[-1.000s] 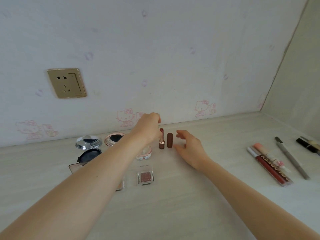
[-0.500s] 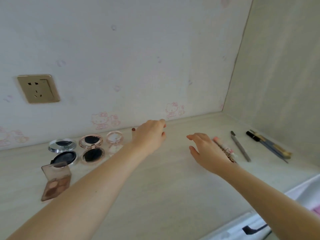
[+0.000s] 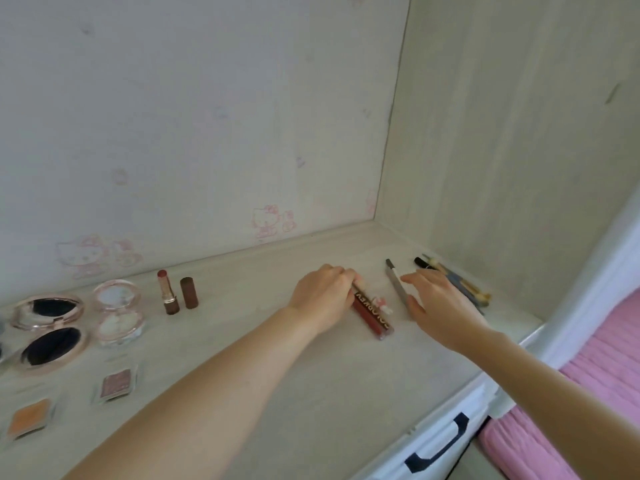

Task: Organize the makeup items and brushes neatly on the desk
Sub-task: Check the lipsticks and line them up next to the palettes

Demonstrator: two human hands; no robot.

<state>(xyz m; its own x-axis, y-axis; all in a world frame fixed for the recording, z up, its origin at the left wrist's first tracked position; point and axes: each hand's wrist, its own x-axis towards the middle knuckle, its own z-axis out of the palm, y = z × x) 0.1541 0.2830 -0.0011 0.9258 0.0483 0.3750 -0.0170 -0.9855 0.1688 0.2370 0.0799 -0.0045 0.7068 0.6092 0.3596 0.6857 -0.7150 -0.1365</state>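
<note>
The far end of the dark red lip gloss tube (image 3: 372, 312), lying on the pale wood-grain desk (image 3: 311, 393), is gripped by the curled fingers of the left hand (image 3: 323, 295). The right hand (image 3: 438, 299) is held loosely spread, empty, over the slim grey pencil (image 3: 396, 281). An uncapped brown lipstick (image 3: 168, 292) stands well apart, leftward.

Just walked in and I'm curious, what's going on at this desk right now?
A person is tidying makeup on a pale desk. Their left hand is curled over the top end of a dark red lip gloss tube lying flat, while the right hand hovers open over a grey pencil. To the left, an uncapped lipstick stands beside its cap, next to open compacts and small eyeshadow pans.
</note>
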